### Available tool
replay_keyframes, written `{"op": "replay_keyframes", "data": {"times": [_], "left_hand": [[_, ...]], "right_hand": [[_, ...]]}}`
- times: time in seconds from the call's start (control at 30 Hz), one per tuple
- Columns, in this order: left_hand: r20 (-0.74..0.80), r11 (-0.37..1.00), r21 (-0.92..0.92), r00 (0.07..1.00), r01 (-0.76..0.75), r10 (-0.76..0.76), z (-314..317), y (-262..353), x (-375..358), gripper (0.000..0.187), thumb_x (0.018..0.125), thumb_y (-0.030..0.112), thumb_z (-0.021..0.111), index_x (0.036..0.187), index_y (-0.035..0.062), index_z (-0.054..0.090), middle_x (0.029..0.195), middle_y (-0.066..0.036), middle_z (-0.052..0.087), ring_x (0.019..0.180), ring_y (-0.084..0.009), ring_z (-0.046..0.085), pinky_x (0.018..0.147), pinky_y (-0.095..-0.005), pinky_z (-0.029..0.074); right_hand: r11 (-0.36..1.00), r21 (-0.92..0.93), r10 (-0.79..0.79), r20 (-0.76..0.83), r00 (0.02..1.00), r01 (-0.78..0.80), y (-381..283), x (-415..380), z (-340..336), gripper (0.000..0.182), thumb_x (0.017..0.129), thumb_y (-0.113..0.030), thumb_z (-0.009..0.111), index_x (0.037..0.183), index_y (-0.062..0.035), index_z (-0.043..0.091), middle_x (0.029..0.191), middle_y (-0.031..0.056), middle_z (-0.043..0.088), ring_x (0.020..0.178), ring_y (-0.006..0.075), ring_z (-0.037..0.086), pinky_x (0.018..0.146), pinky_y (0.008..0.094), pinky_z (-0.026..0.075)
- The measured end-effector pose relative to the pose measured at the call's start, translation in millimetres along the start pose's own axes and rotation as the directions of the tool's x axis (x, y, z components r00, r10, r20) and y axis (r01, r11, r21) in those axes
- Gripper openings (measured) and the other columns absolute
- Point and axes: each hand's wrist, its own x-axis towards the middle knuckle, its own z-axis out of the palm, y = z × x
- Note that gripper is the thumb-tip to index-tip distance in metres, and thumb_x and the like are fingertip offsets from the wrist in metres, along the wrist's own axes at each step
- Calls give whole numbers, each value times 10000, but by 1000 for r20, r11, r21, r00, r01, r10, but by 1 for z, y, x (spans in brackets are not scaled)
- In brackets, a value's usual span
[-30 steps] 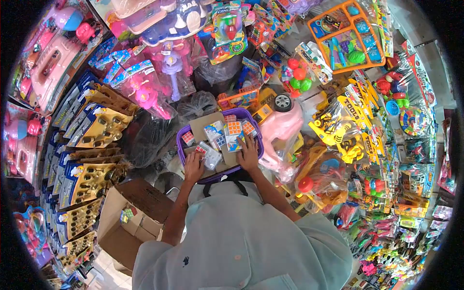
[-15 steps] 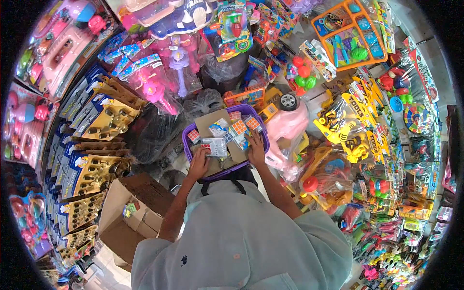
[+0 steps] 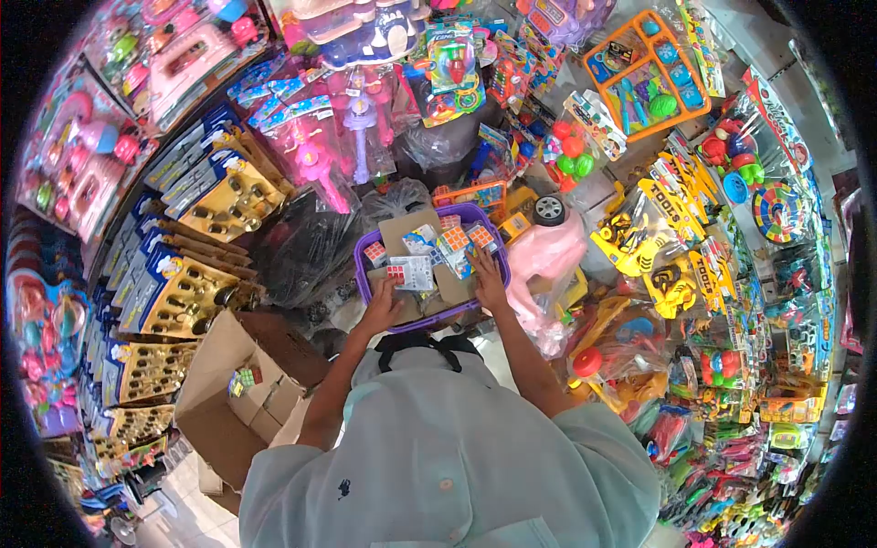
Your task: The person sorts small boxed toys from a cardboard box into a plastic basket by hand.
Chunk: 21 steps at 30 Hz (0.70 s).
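In front of my waist is a purple basket (image 3: 364, 274) with several packaged puzzle cubes and a piece of brown cardboard (image 3: 402, 226) in it. My left hand (image 3: 382, 309) is at the near left of the basket, its fingers closed on the lower left edge of a clear-packed puzzle cube (image 3: 416, 273) with red and white squares. At the basket's right side, my right hand (image 3: 491, 281) grips the edge of a tilted puzzle cube pack (image 3: 455, 245) showing orange squares. Another orange-faced cube (image 3: 481, 237) lies just beyond those fingertips. Parts of both hands' grips are hidden.
An open cardboard box (image 3: 215, 411) with a puzzle cube (image 3: 245, 380) inside stands at my left. Carded toy sets (image 3: 187, 297) line the left. A pink ride-on toy (image 3: 546, 265) sits close right of the basket, beside yellow tool packs (image 3: 653, 228).
The view has turned slightly, so surroundings shift within it. My left fingers have moved slightly at the pack's edge; my right hand stays by the orange-squared pack. The cubes keep their places in the basket.
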Motion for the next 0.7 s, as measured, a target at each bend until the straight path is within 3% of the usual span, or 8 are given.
{"op": "replay_keyframes", "data": {"times": [0.17, 0.23, 0.37, 0.43, 0.5, 0.6, 0.63, 0.7], "left_hand": [[-24, 1000, 5, 999, 26, -26, 15, 3, -45, 467, 846, 20, 596, 1282, 40, 430, 1225, -166, 430, 1106, -324, 512, 954, -399, 430], [-84, 971, -199, 985, 130, -149, 12, 18, -67, 438, 852, 18, 581, 1271, 41, 453, 1205, -157, 448, 1071, -309, 526, 934, -387, 435], [-213, 989, 106, 974, 103, -79, 21, 8, -118, 410, 868, 31, 574, 1263, 47, 466, 1176, -150, 472, 1028, -299, 535, 904, -394, 438], [-191, 985, 68, 971, 157, -142, 41, -10, -154, 405, 885, 63, 578, 1271, 49, 457, 1183, -143, 472, 1017, -286, 540, 900, -383, 441], [103, 916, -136, 925, 378, -367, 63, -28, -199, 356, 915, 144, 559, 1253, 45, 504, 1164, -144, 525, 1027, -282, 544, 922, -372, 429], [328, 768, -190, 777, 611, -537, 90, -54, -256, 331, 955, 242, 512, 1215, 46, 565, 1138, -142, 584, 1056, -272, 549, 947, -368, 416], [179, 855, -186, 872, 484, -455, 98, -55, -278, 341, 976, 298, 476, 1166, 52, 618, 1126, -141, 617, 1082, -260, 551, 960, -362, 411], [177, 811, -273, 855, 518, -487, 107, -50, -308, 342, 987, 313, 474, 1157, 61, 631, 1146, -124, 609, 1116, -242, 543, 1002, -346, 393]], "right_hand": [[975, -222, 28, 15, 1000, -24, -8, -21, 9, 637, 867, -72, 404, 1487, -168, 292, 1561, 86, 221, 1442, 347, 161, 1143, 570, 100], [968, -251, -14, -110, 994, -14, -15, -45, 21, 561, 945, -163, 381, 1484, -68, 261, 1551, 122, 229, 1439, 340, 170, 1147, 554, 88], [908, -409, 37, -145, 989, -94, -28, -102, 49, 610, 967, -291, 406, 1482, -17, 227, 1551, 133, 221, 1441, 333, 164, 1146, 544, 109], [956, -282, 37, -168, 985, -84, -37, -131, 58, 591, 960, -302, 424, 1459, -19, 281, 1530, 152, 258, 1428, 340, 193, 1132, 563, 137], [988, -134, 48, -176, 983, -73, -38, -161, 68, 574, 953, -313, 441, 1435, -22, 334, 1509, 171, 295, 1415, 348, 222, 1118, 581, 164], [952, -187, 287, 253, 924, -244, -1, -190, 93, 441, 912, -295, 494, 1241, -5, 535, 1271, 246, 529, 1216, 426, 460, 1029, 543, 339], [908, -166, 417, 448, 791, -385, 12, -203, 103, 396, 897, -283, 508, 1160, 0, 591, 1175, 250, 596, 1121, 441, 540, 986, 517, 401], [966, -200, 258, 700, 666, -163, 66, -242, 156, 381, 860, -295, 537, 1079, 1, 637, 1095, 221, 640, 996, 414, 611, 870, 479, 485]]}}
